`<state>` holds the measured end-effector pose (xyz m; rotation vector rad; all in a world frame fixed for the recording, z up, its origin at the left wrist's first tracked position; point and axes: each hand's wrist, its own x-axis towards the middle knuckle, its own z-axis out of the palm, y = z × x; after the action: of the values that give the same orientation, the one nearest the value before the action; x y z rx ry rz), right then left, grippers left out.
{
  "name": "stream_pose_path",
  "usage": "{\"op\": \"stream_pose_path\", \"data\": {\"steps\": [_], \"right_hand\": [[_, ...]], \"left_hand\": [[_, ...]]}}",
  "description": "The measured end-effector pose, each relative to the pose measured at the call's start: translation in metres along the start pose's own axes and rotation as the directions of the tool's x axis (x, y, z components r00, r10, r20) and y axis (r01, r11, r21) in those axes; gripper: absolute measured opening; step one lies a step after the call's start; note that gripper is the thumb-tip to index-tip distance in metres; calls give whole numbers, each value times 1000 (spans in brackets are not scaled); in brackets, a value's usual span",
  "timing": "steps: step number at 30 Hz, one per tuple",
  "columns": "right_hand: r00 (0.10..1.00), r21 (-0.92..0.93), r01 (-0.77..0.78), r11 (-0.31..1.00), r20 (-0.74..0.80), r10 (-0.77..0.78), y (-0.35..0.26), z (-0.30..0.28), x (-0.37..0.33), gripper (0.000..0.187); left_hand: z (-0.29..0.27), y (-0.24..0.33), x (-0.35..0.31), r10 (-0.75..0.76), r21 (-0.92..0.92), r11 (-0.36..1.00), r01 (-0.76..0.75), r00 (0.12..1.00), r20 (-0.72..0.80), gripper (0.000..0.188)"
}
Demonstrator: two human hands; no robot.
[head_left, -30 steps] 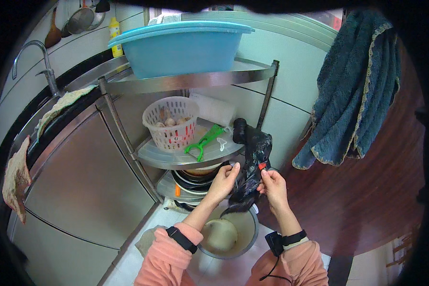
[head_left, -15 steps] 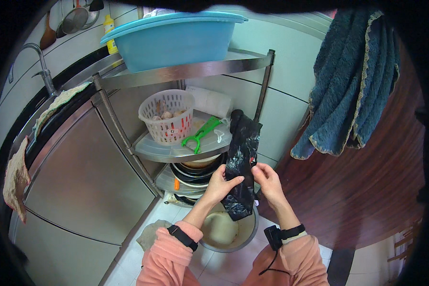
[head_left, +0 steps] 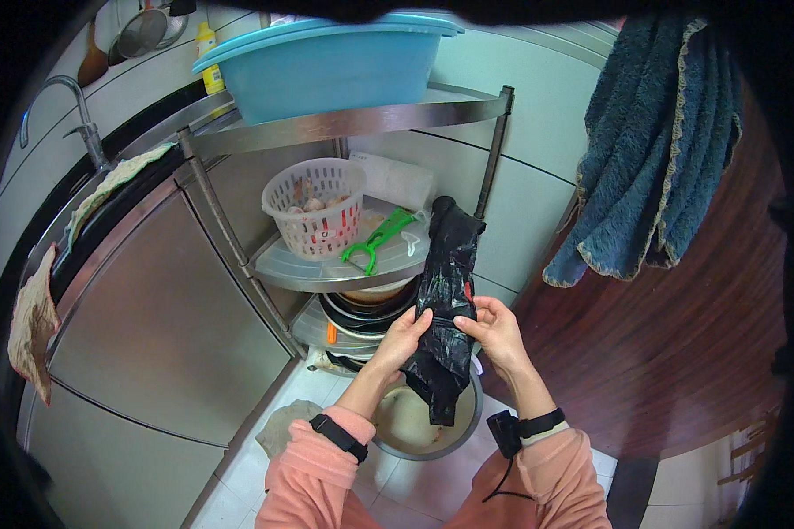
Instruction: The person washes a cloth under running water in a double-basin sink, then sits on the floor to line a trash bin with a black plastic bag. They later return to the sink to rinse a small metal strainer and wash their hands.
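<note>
A long, crumpled black plastic bag point(head_left: 451, 256) hangs in front of the corner shelf, gathered narrow at its middle. My left hand point(head_left: 400, 342) pinches its left edge between thumb and fingers. From the other side my right hand point(head_left: 492, 331) grips the bag, its thumb lying across the front. A small red patch shows beside the right fingers. What is inside the bag, if anything, is hidden. Below it on the floor stands a round bucket point(head_left: 473, 421), partly covered by the bag's lower end.
The metal corner shelf point(head_left: 344, 119) carries a blue basin point(head_left: 326, 70), a white basket of garlic point(head_left: 313, 207), a green peeler point(head_left: 381, 240) and a paper roll point(head_left: 397, 183). Pans point(head_left: 362, 319) sit lower. A blue towel point(head_left: 648, 150) hangs by the wooden panel point(head_left: 644, 370) at right.
My right thumb has come across onto the front of the bag, and the hands are closer together. The bag's lower end hangs slightly further down. The view has shifted a little.
</note>
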<state>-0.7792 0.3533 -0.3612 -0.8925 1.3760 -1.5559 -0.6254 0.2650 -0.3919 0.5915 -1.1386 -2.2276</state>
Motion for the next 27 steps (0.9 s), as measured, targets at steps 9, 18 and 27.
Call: {"op": "stream_pose_path", "data": {"steps": [9,18,27], "right_hand": [[994,-73,-31,997,-109,23,-36,5,33,61],[997,-35,-50,998,64,53,-36,-5,45,12],[1000,268,-25,963,18,21,-21,-13,46,14]], "left_hand": [[1,-2,-7,116,207,970,-129,991,74,32],[-10,-3,-41,-97,319,947,41,982,160,47],[-28,-42,-95,-125,353,929,113,992,12,51]]}}
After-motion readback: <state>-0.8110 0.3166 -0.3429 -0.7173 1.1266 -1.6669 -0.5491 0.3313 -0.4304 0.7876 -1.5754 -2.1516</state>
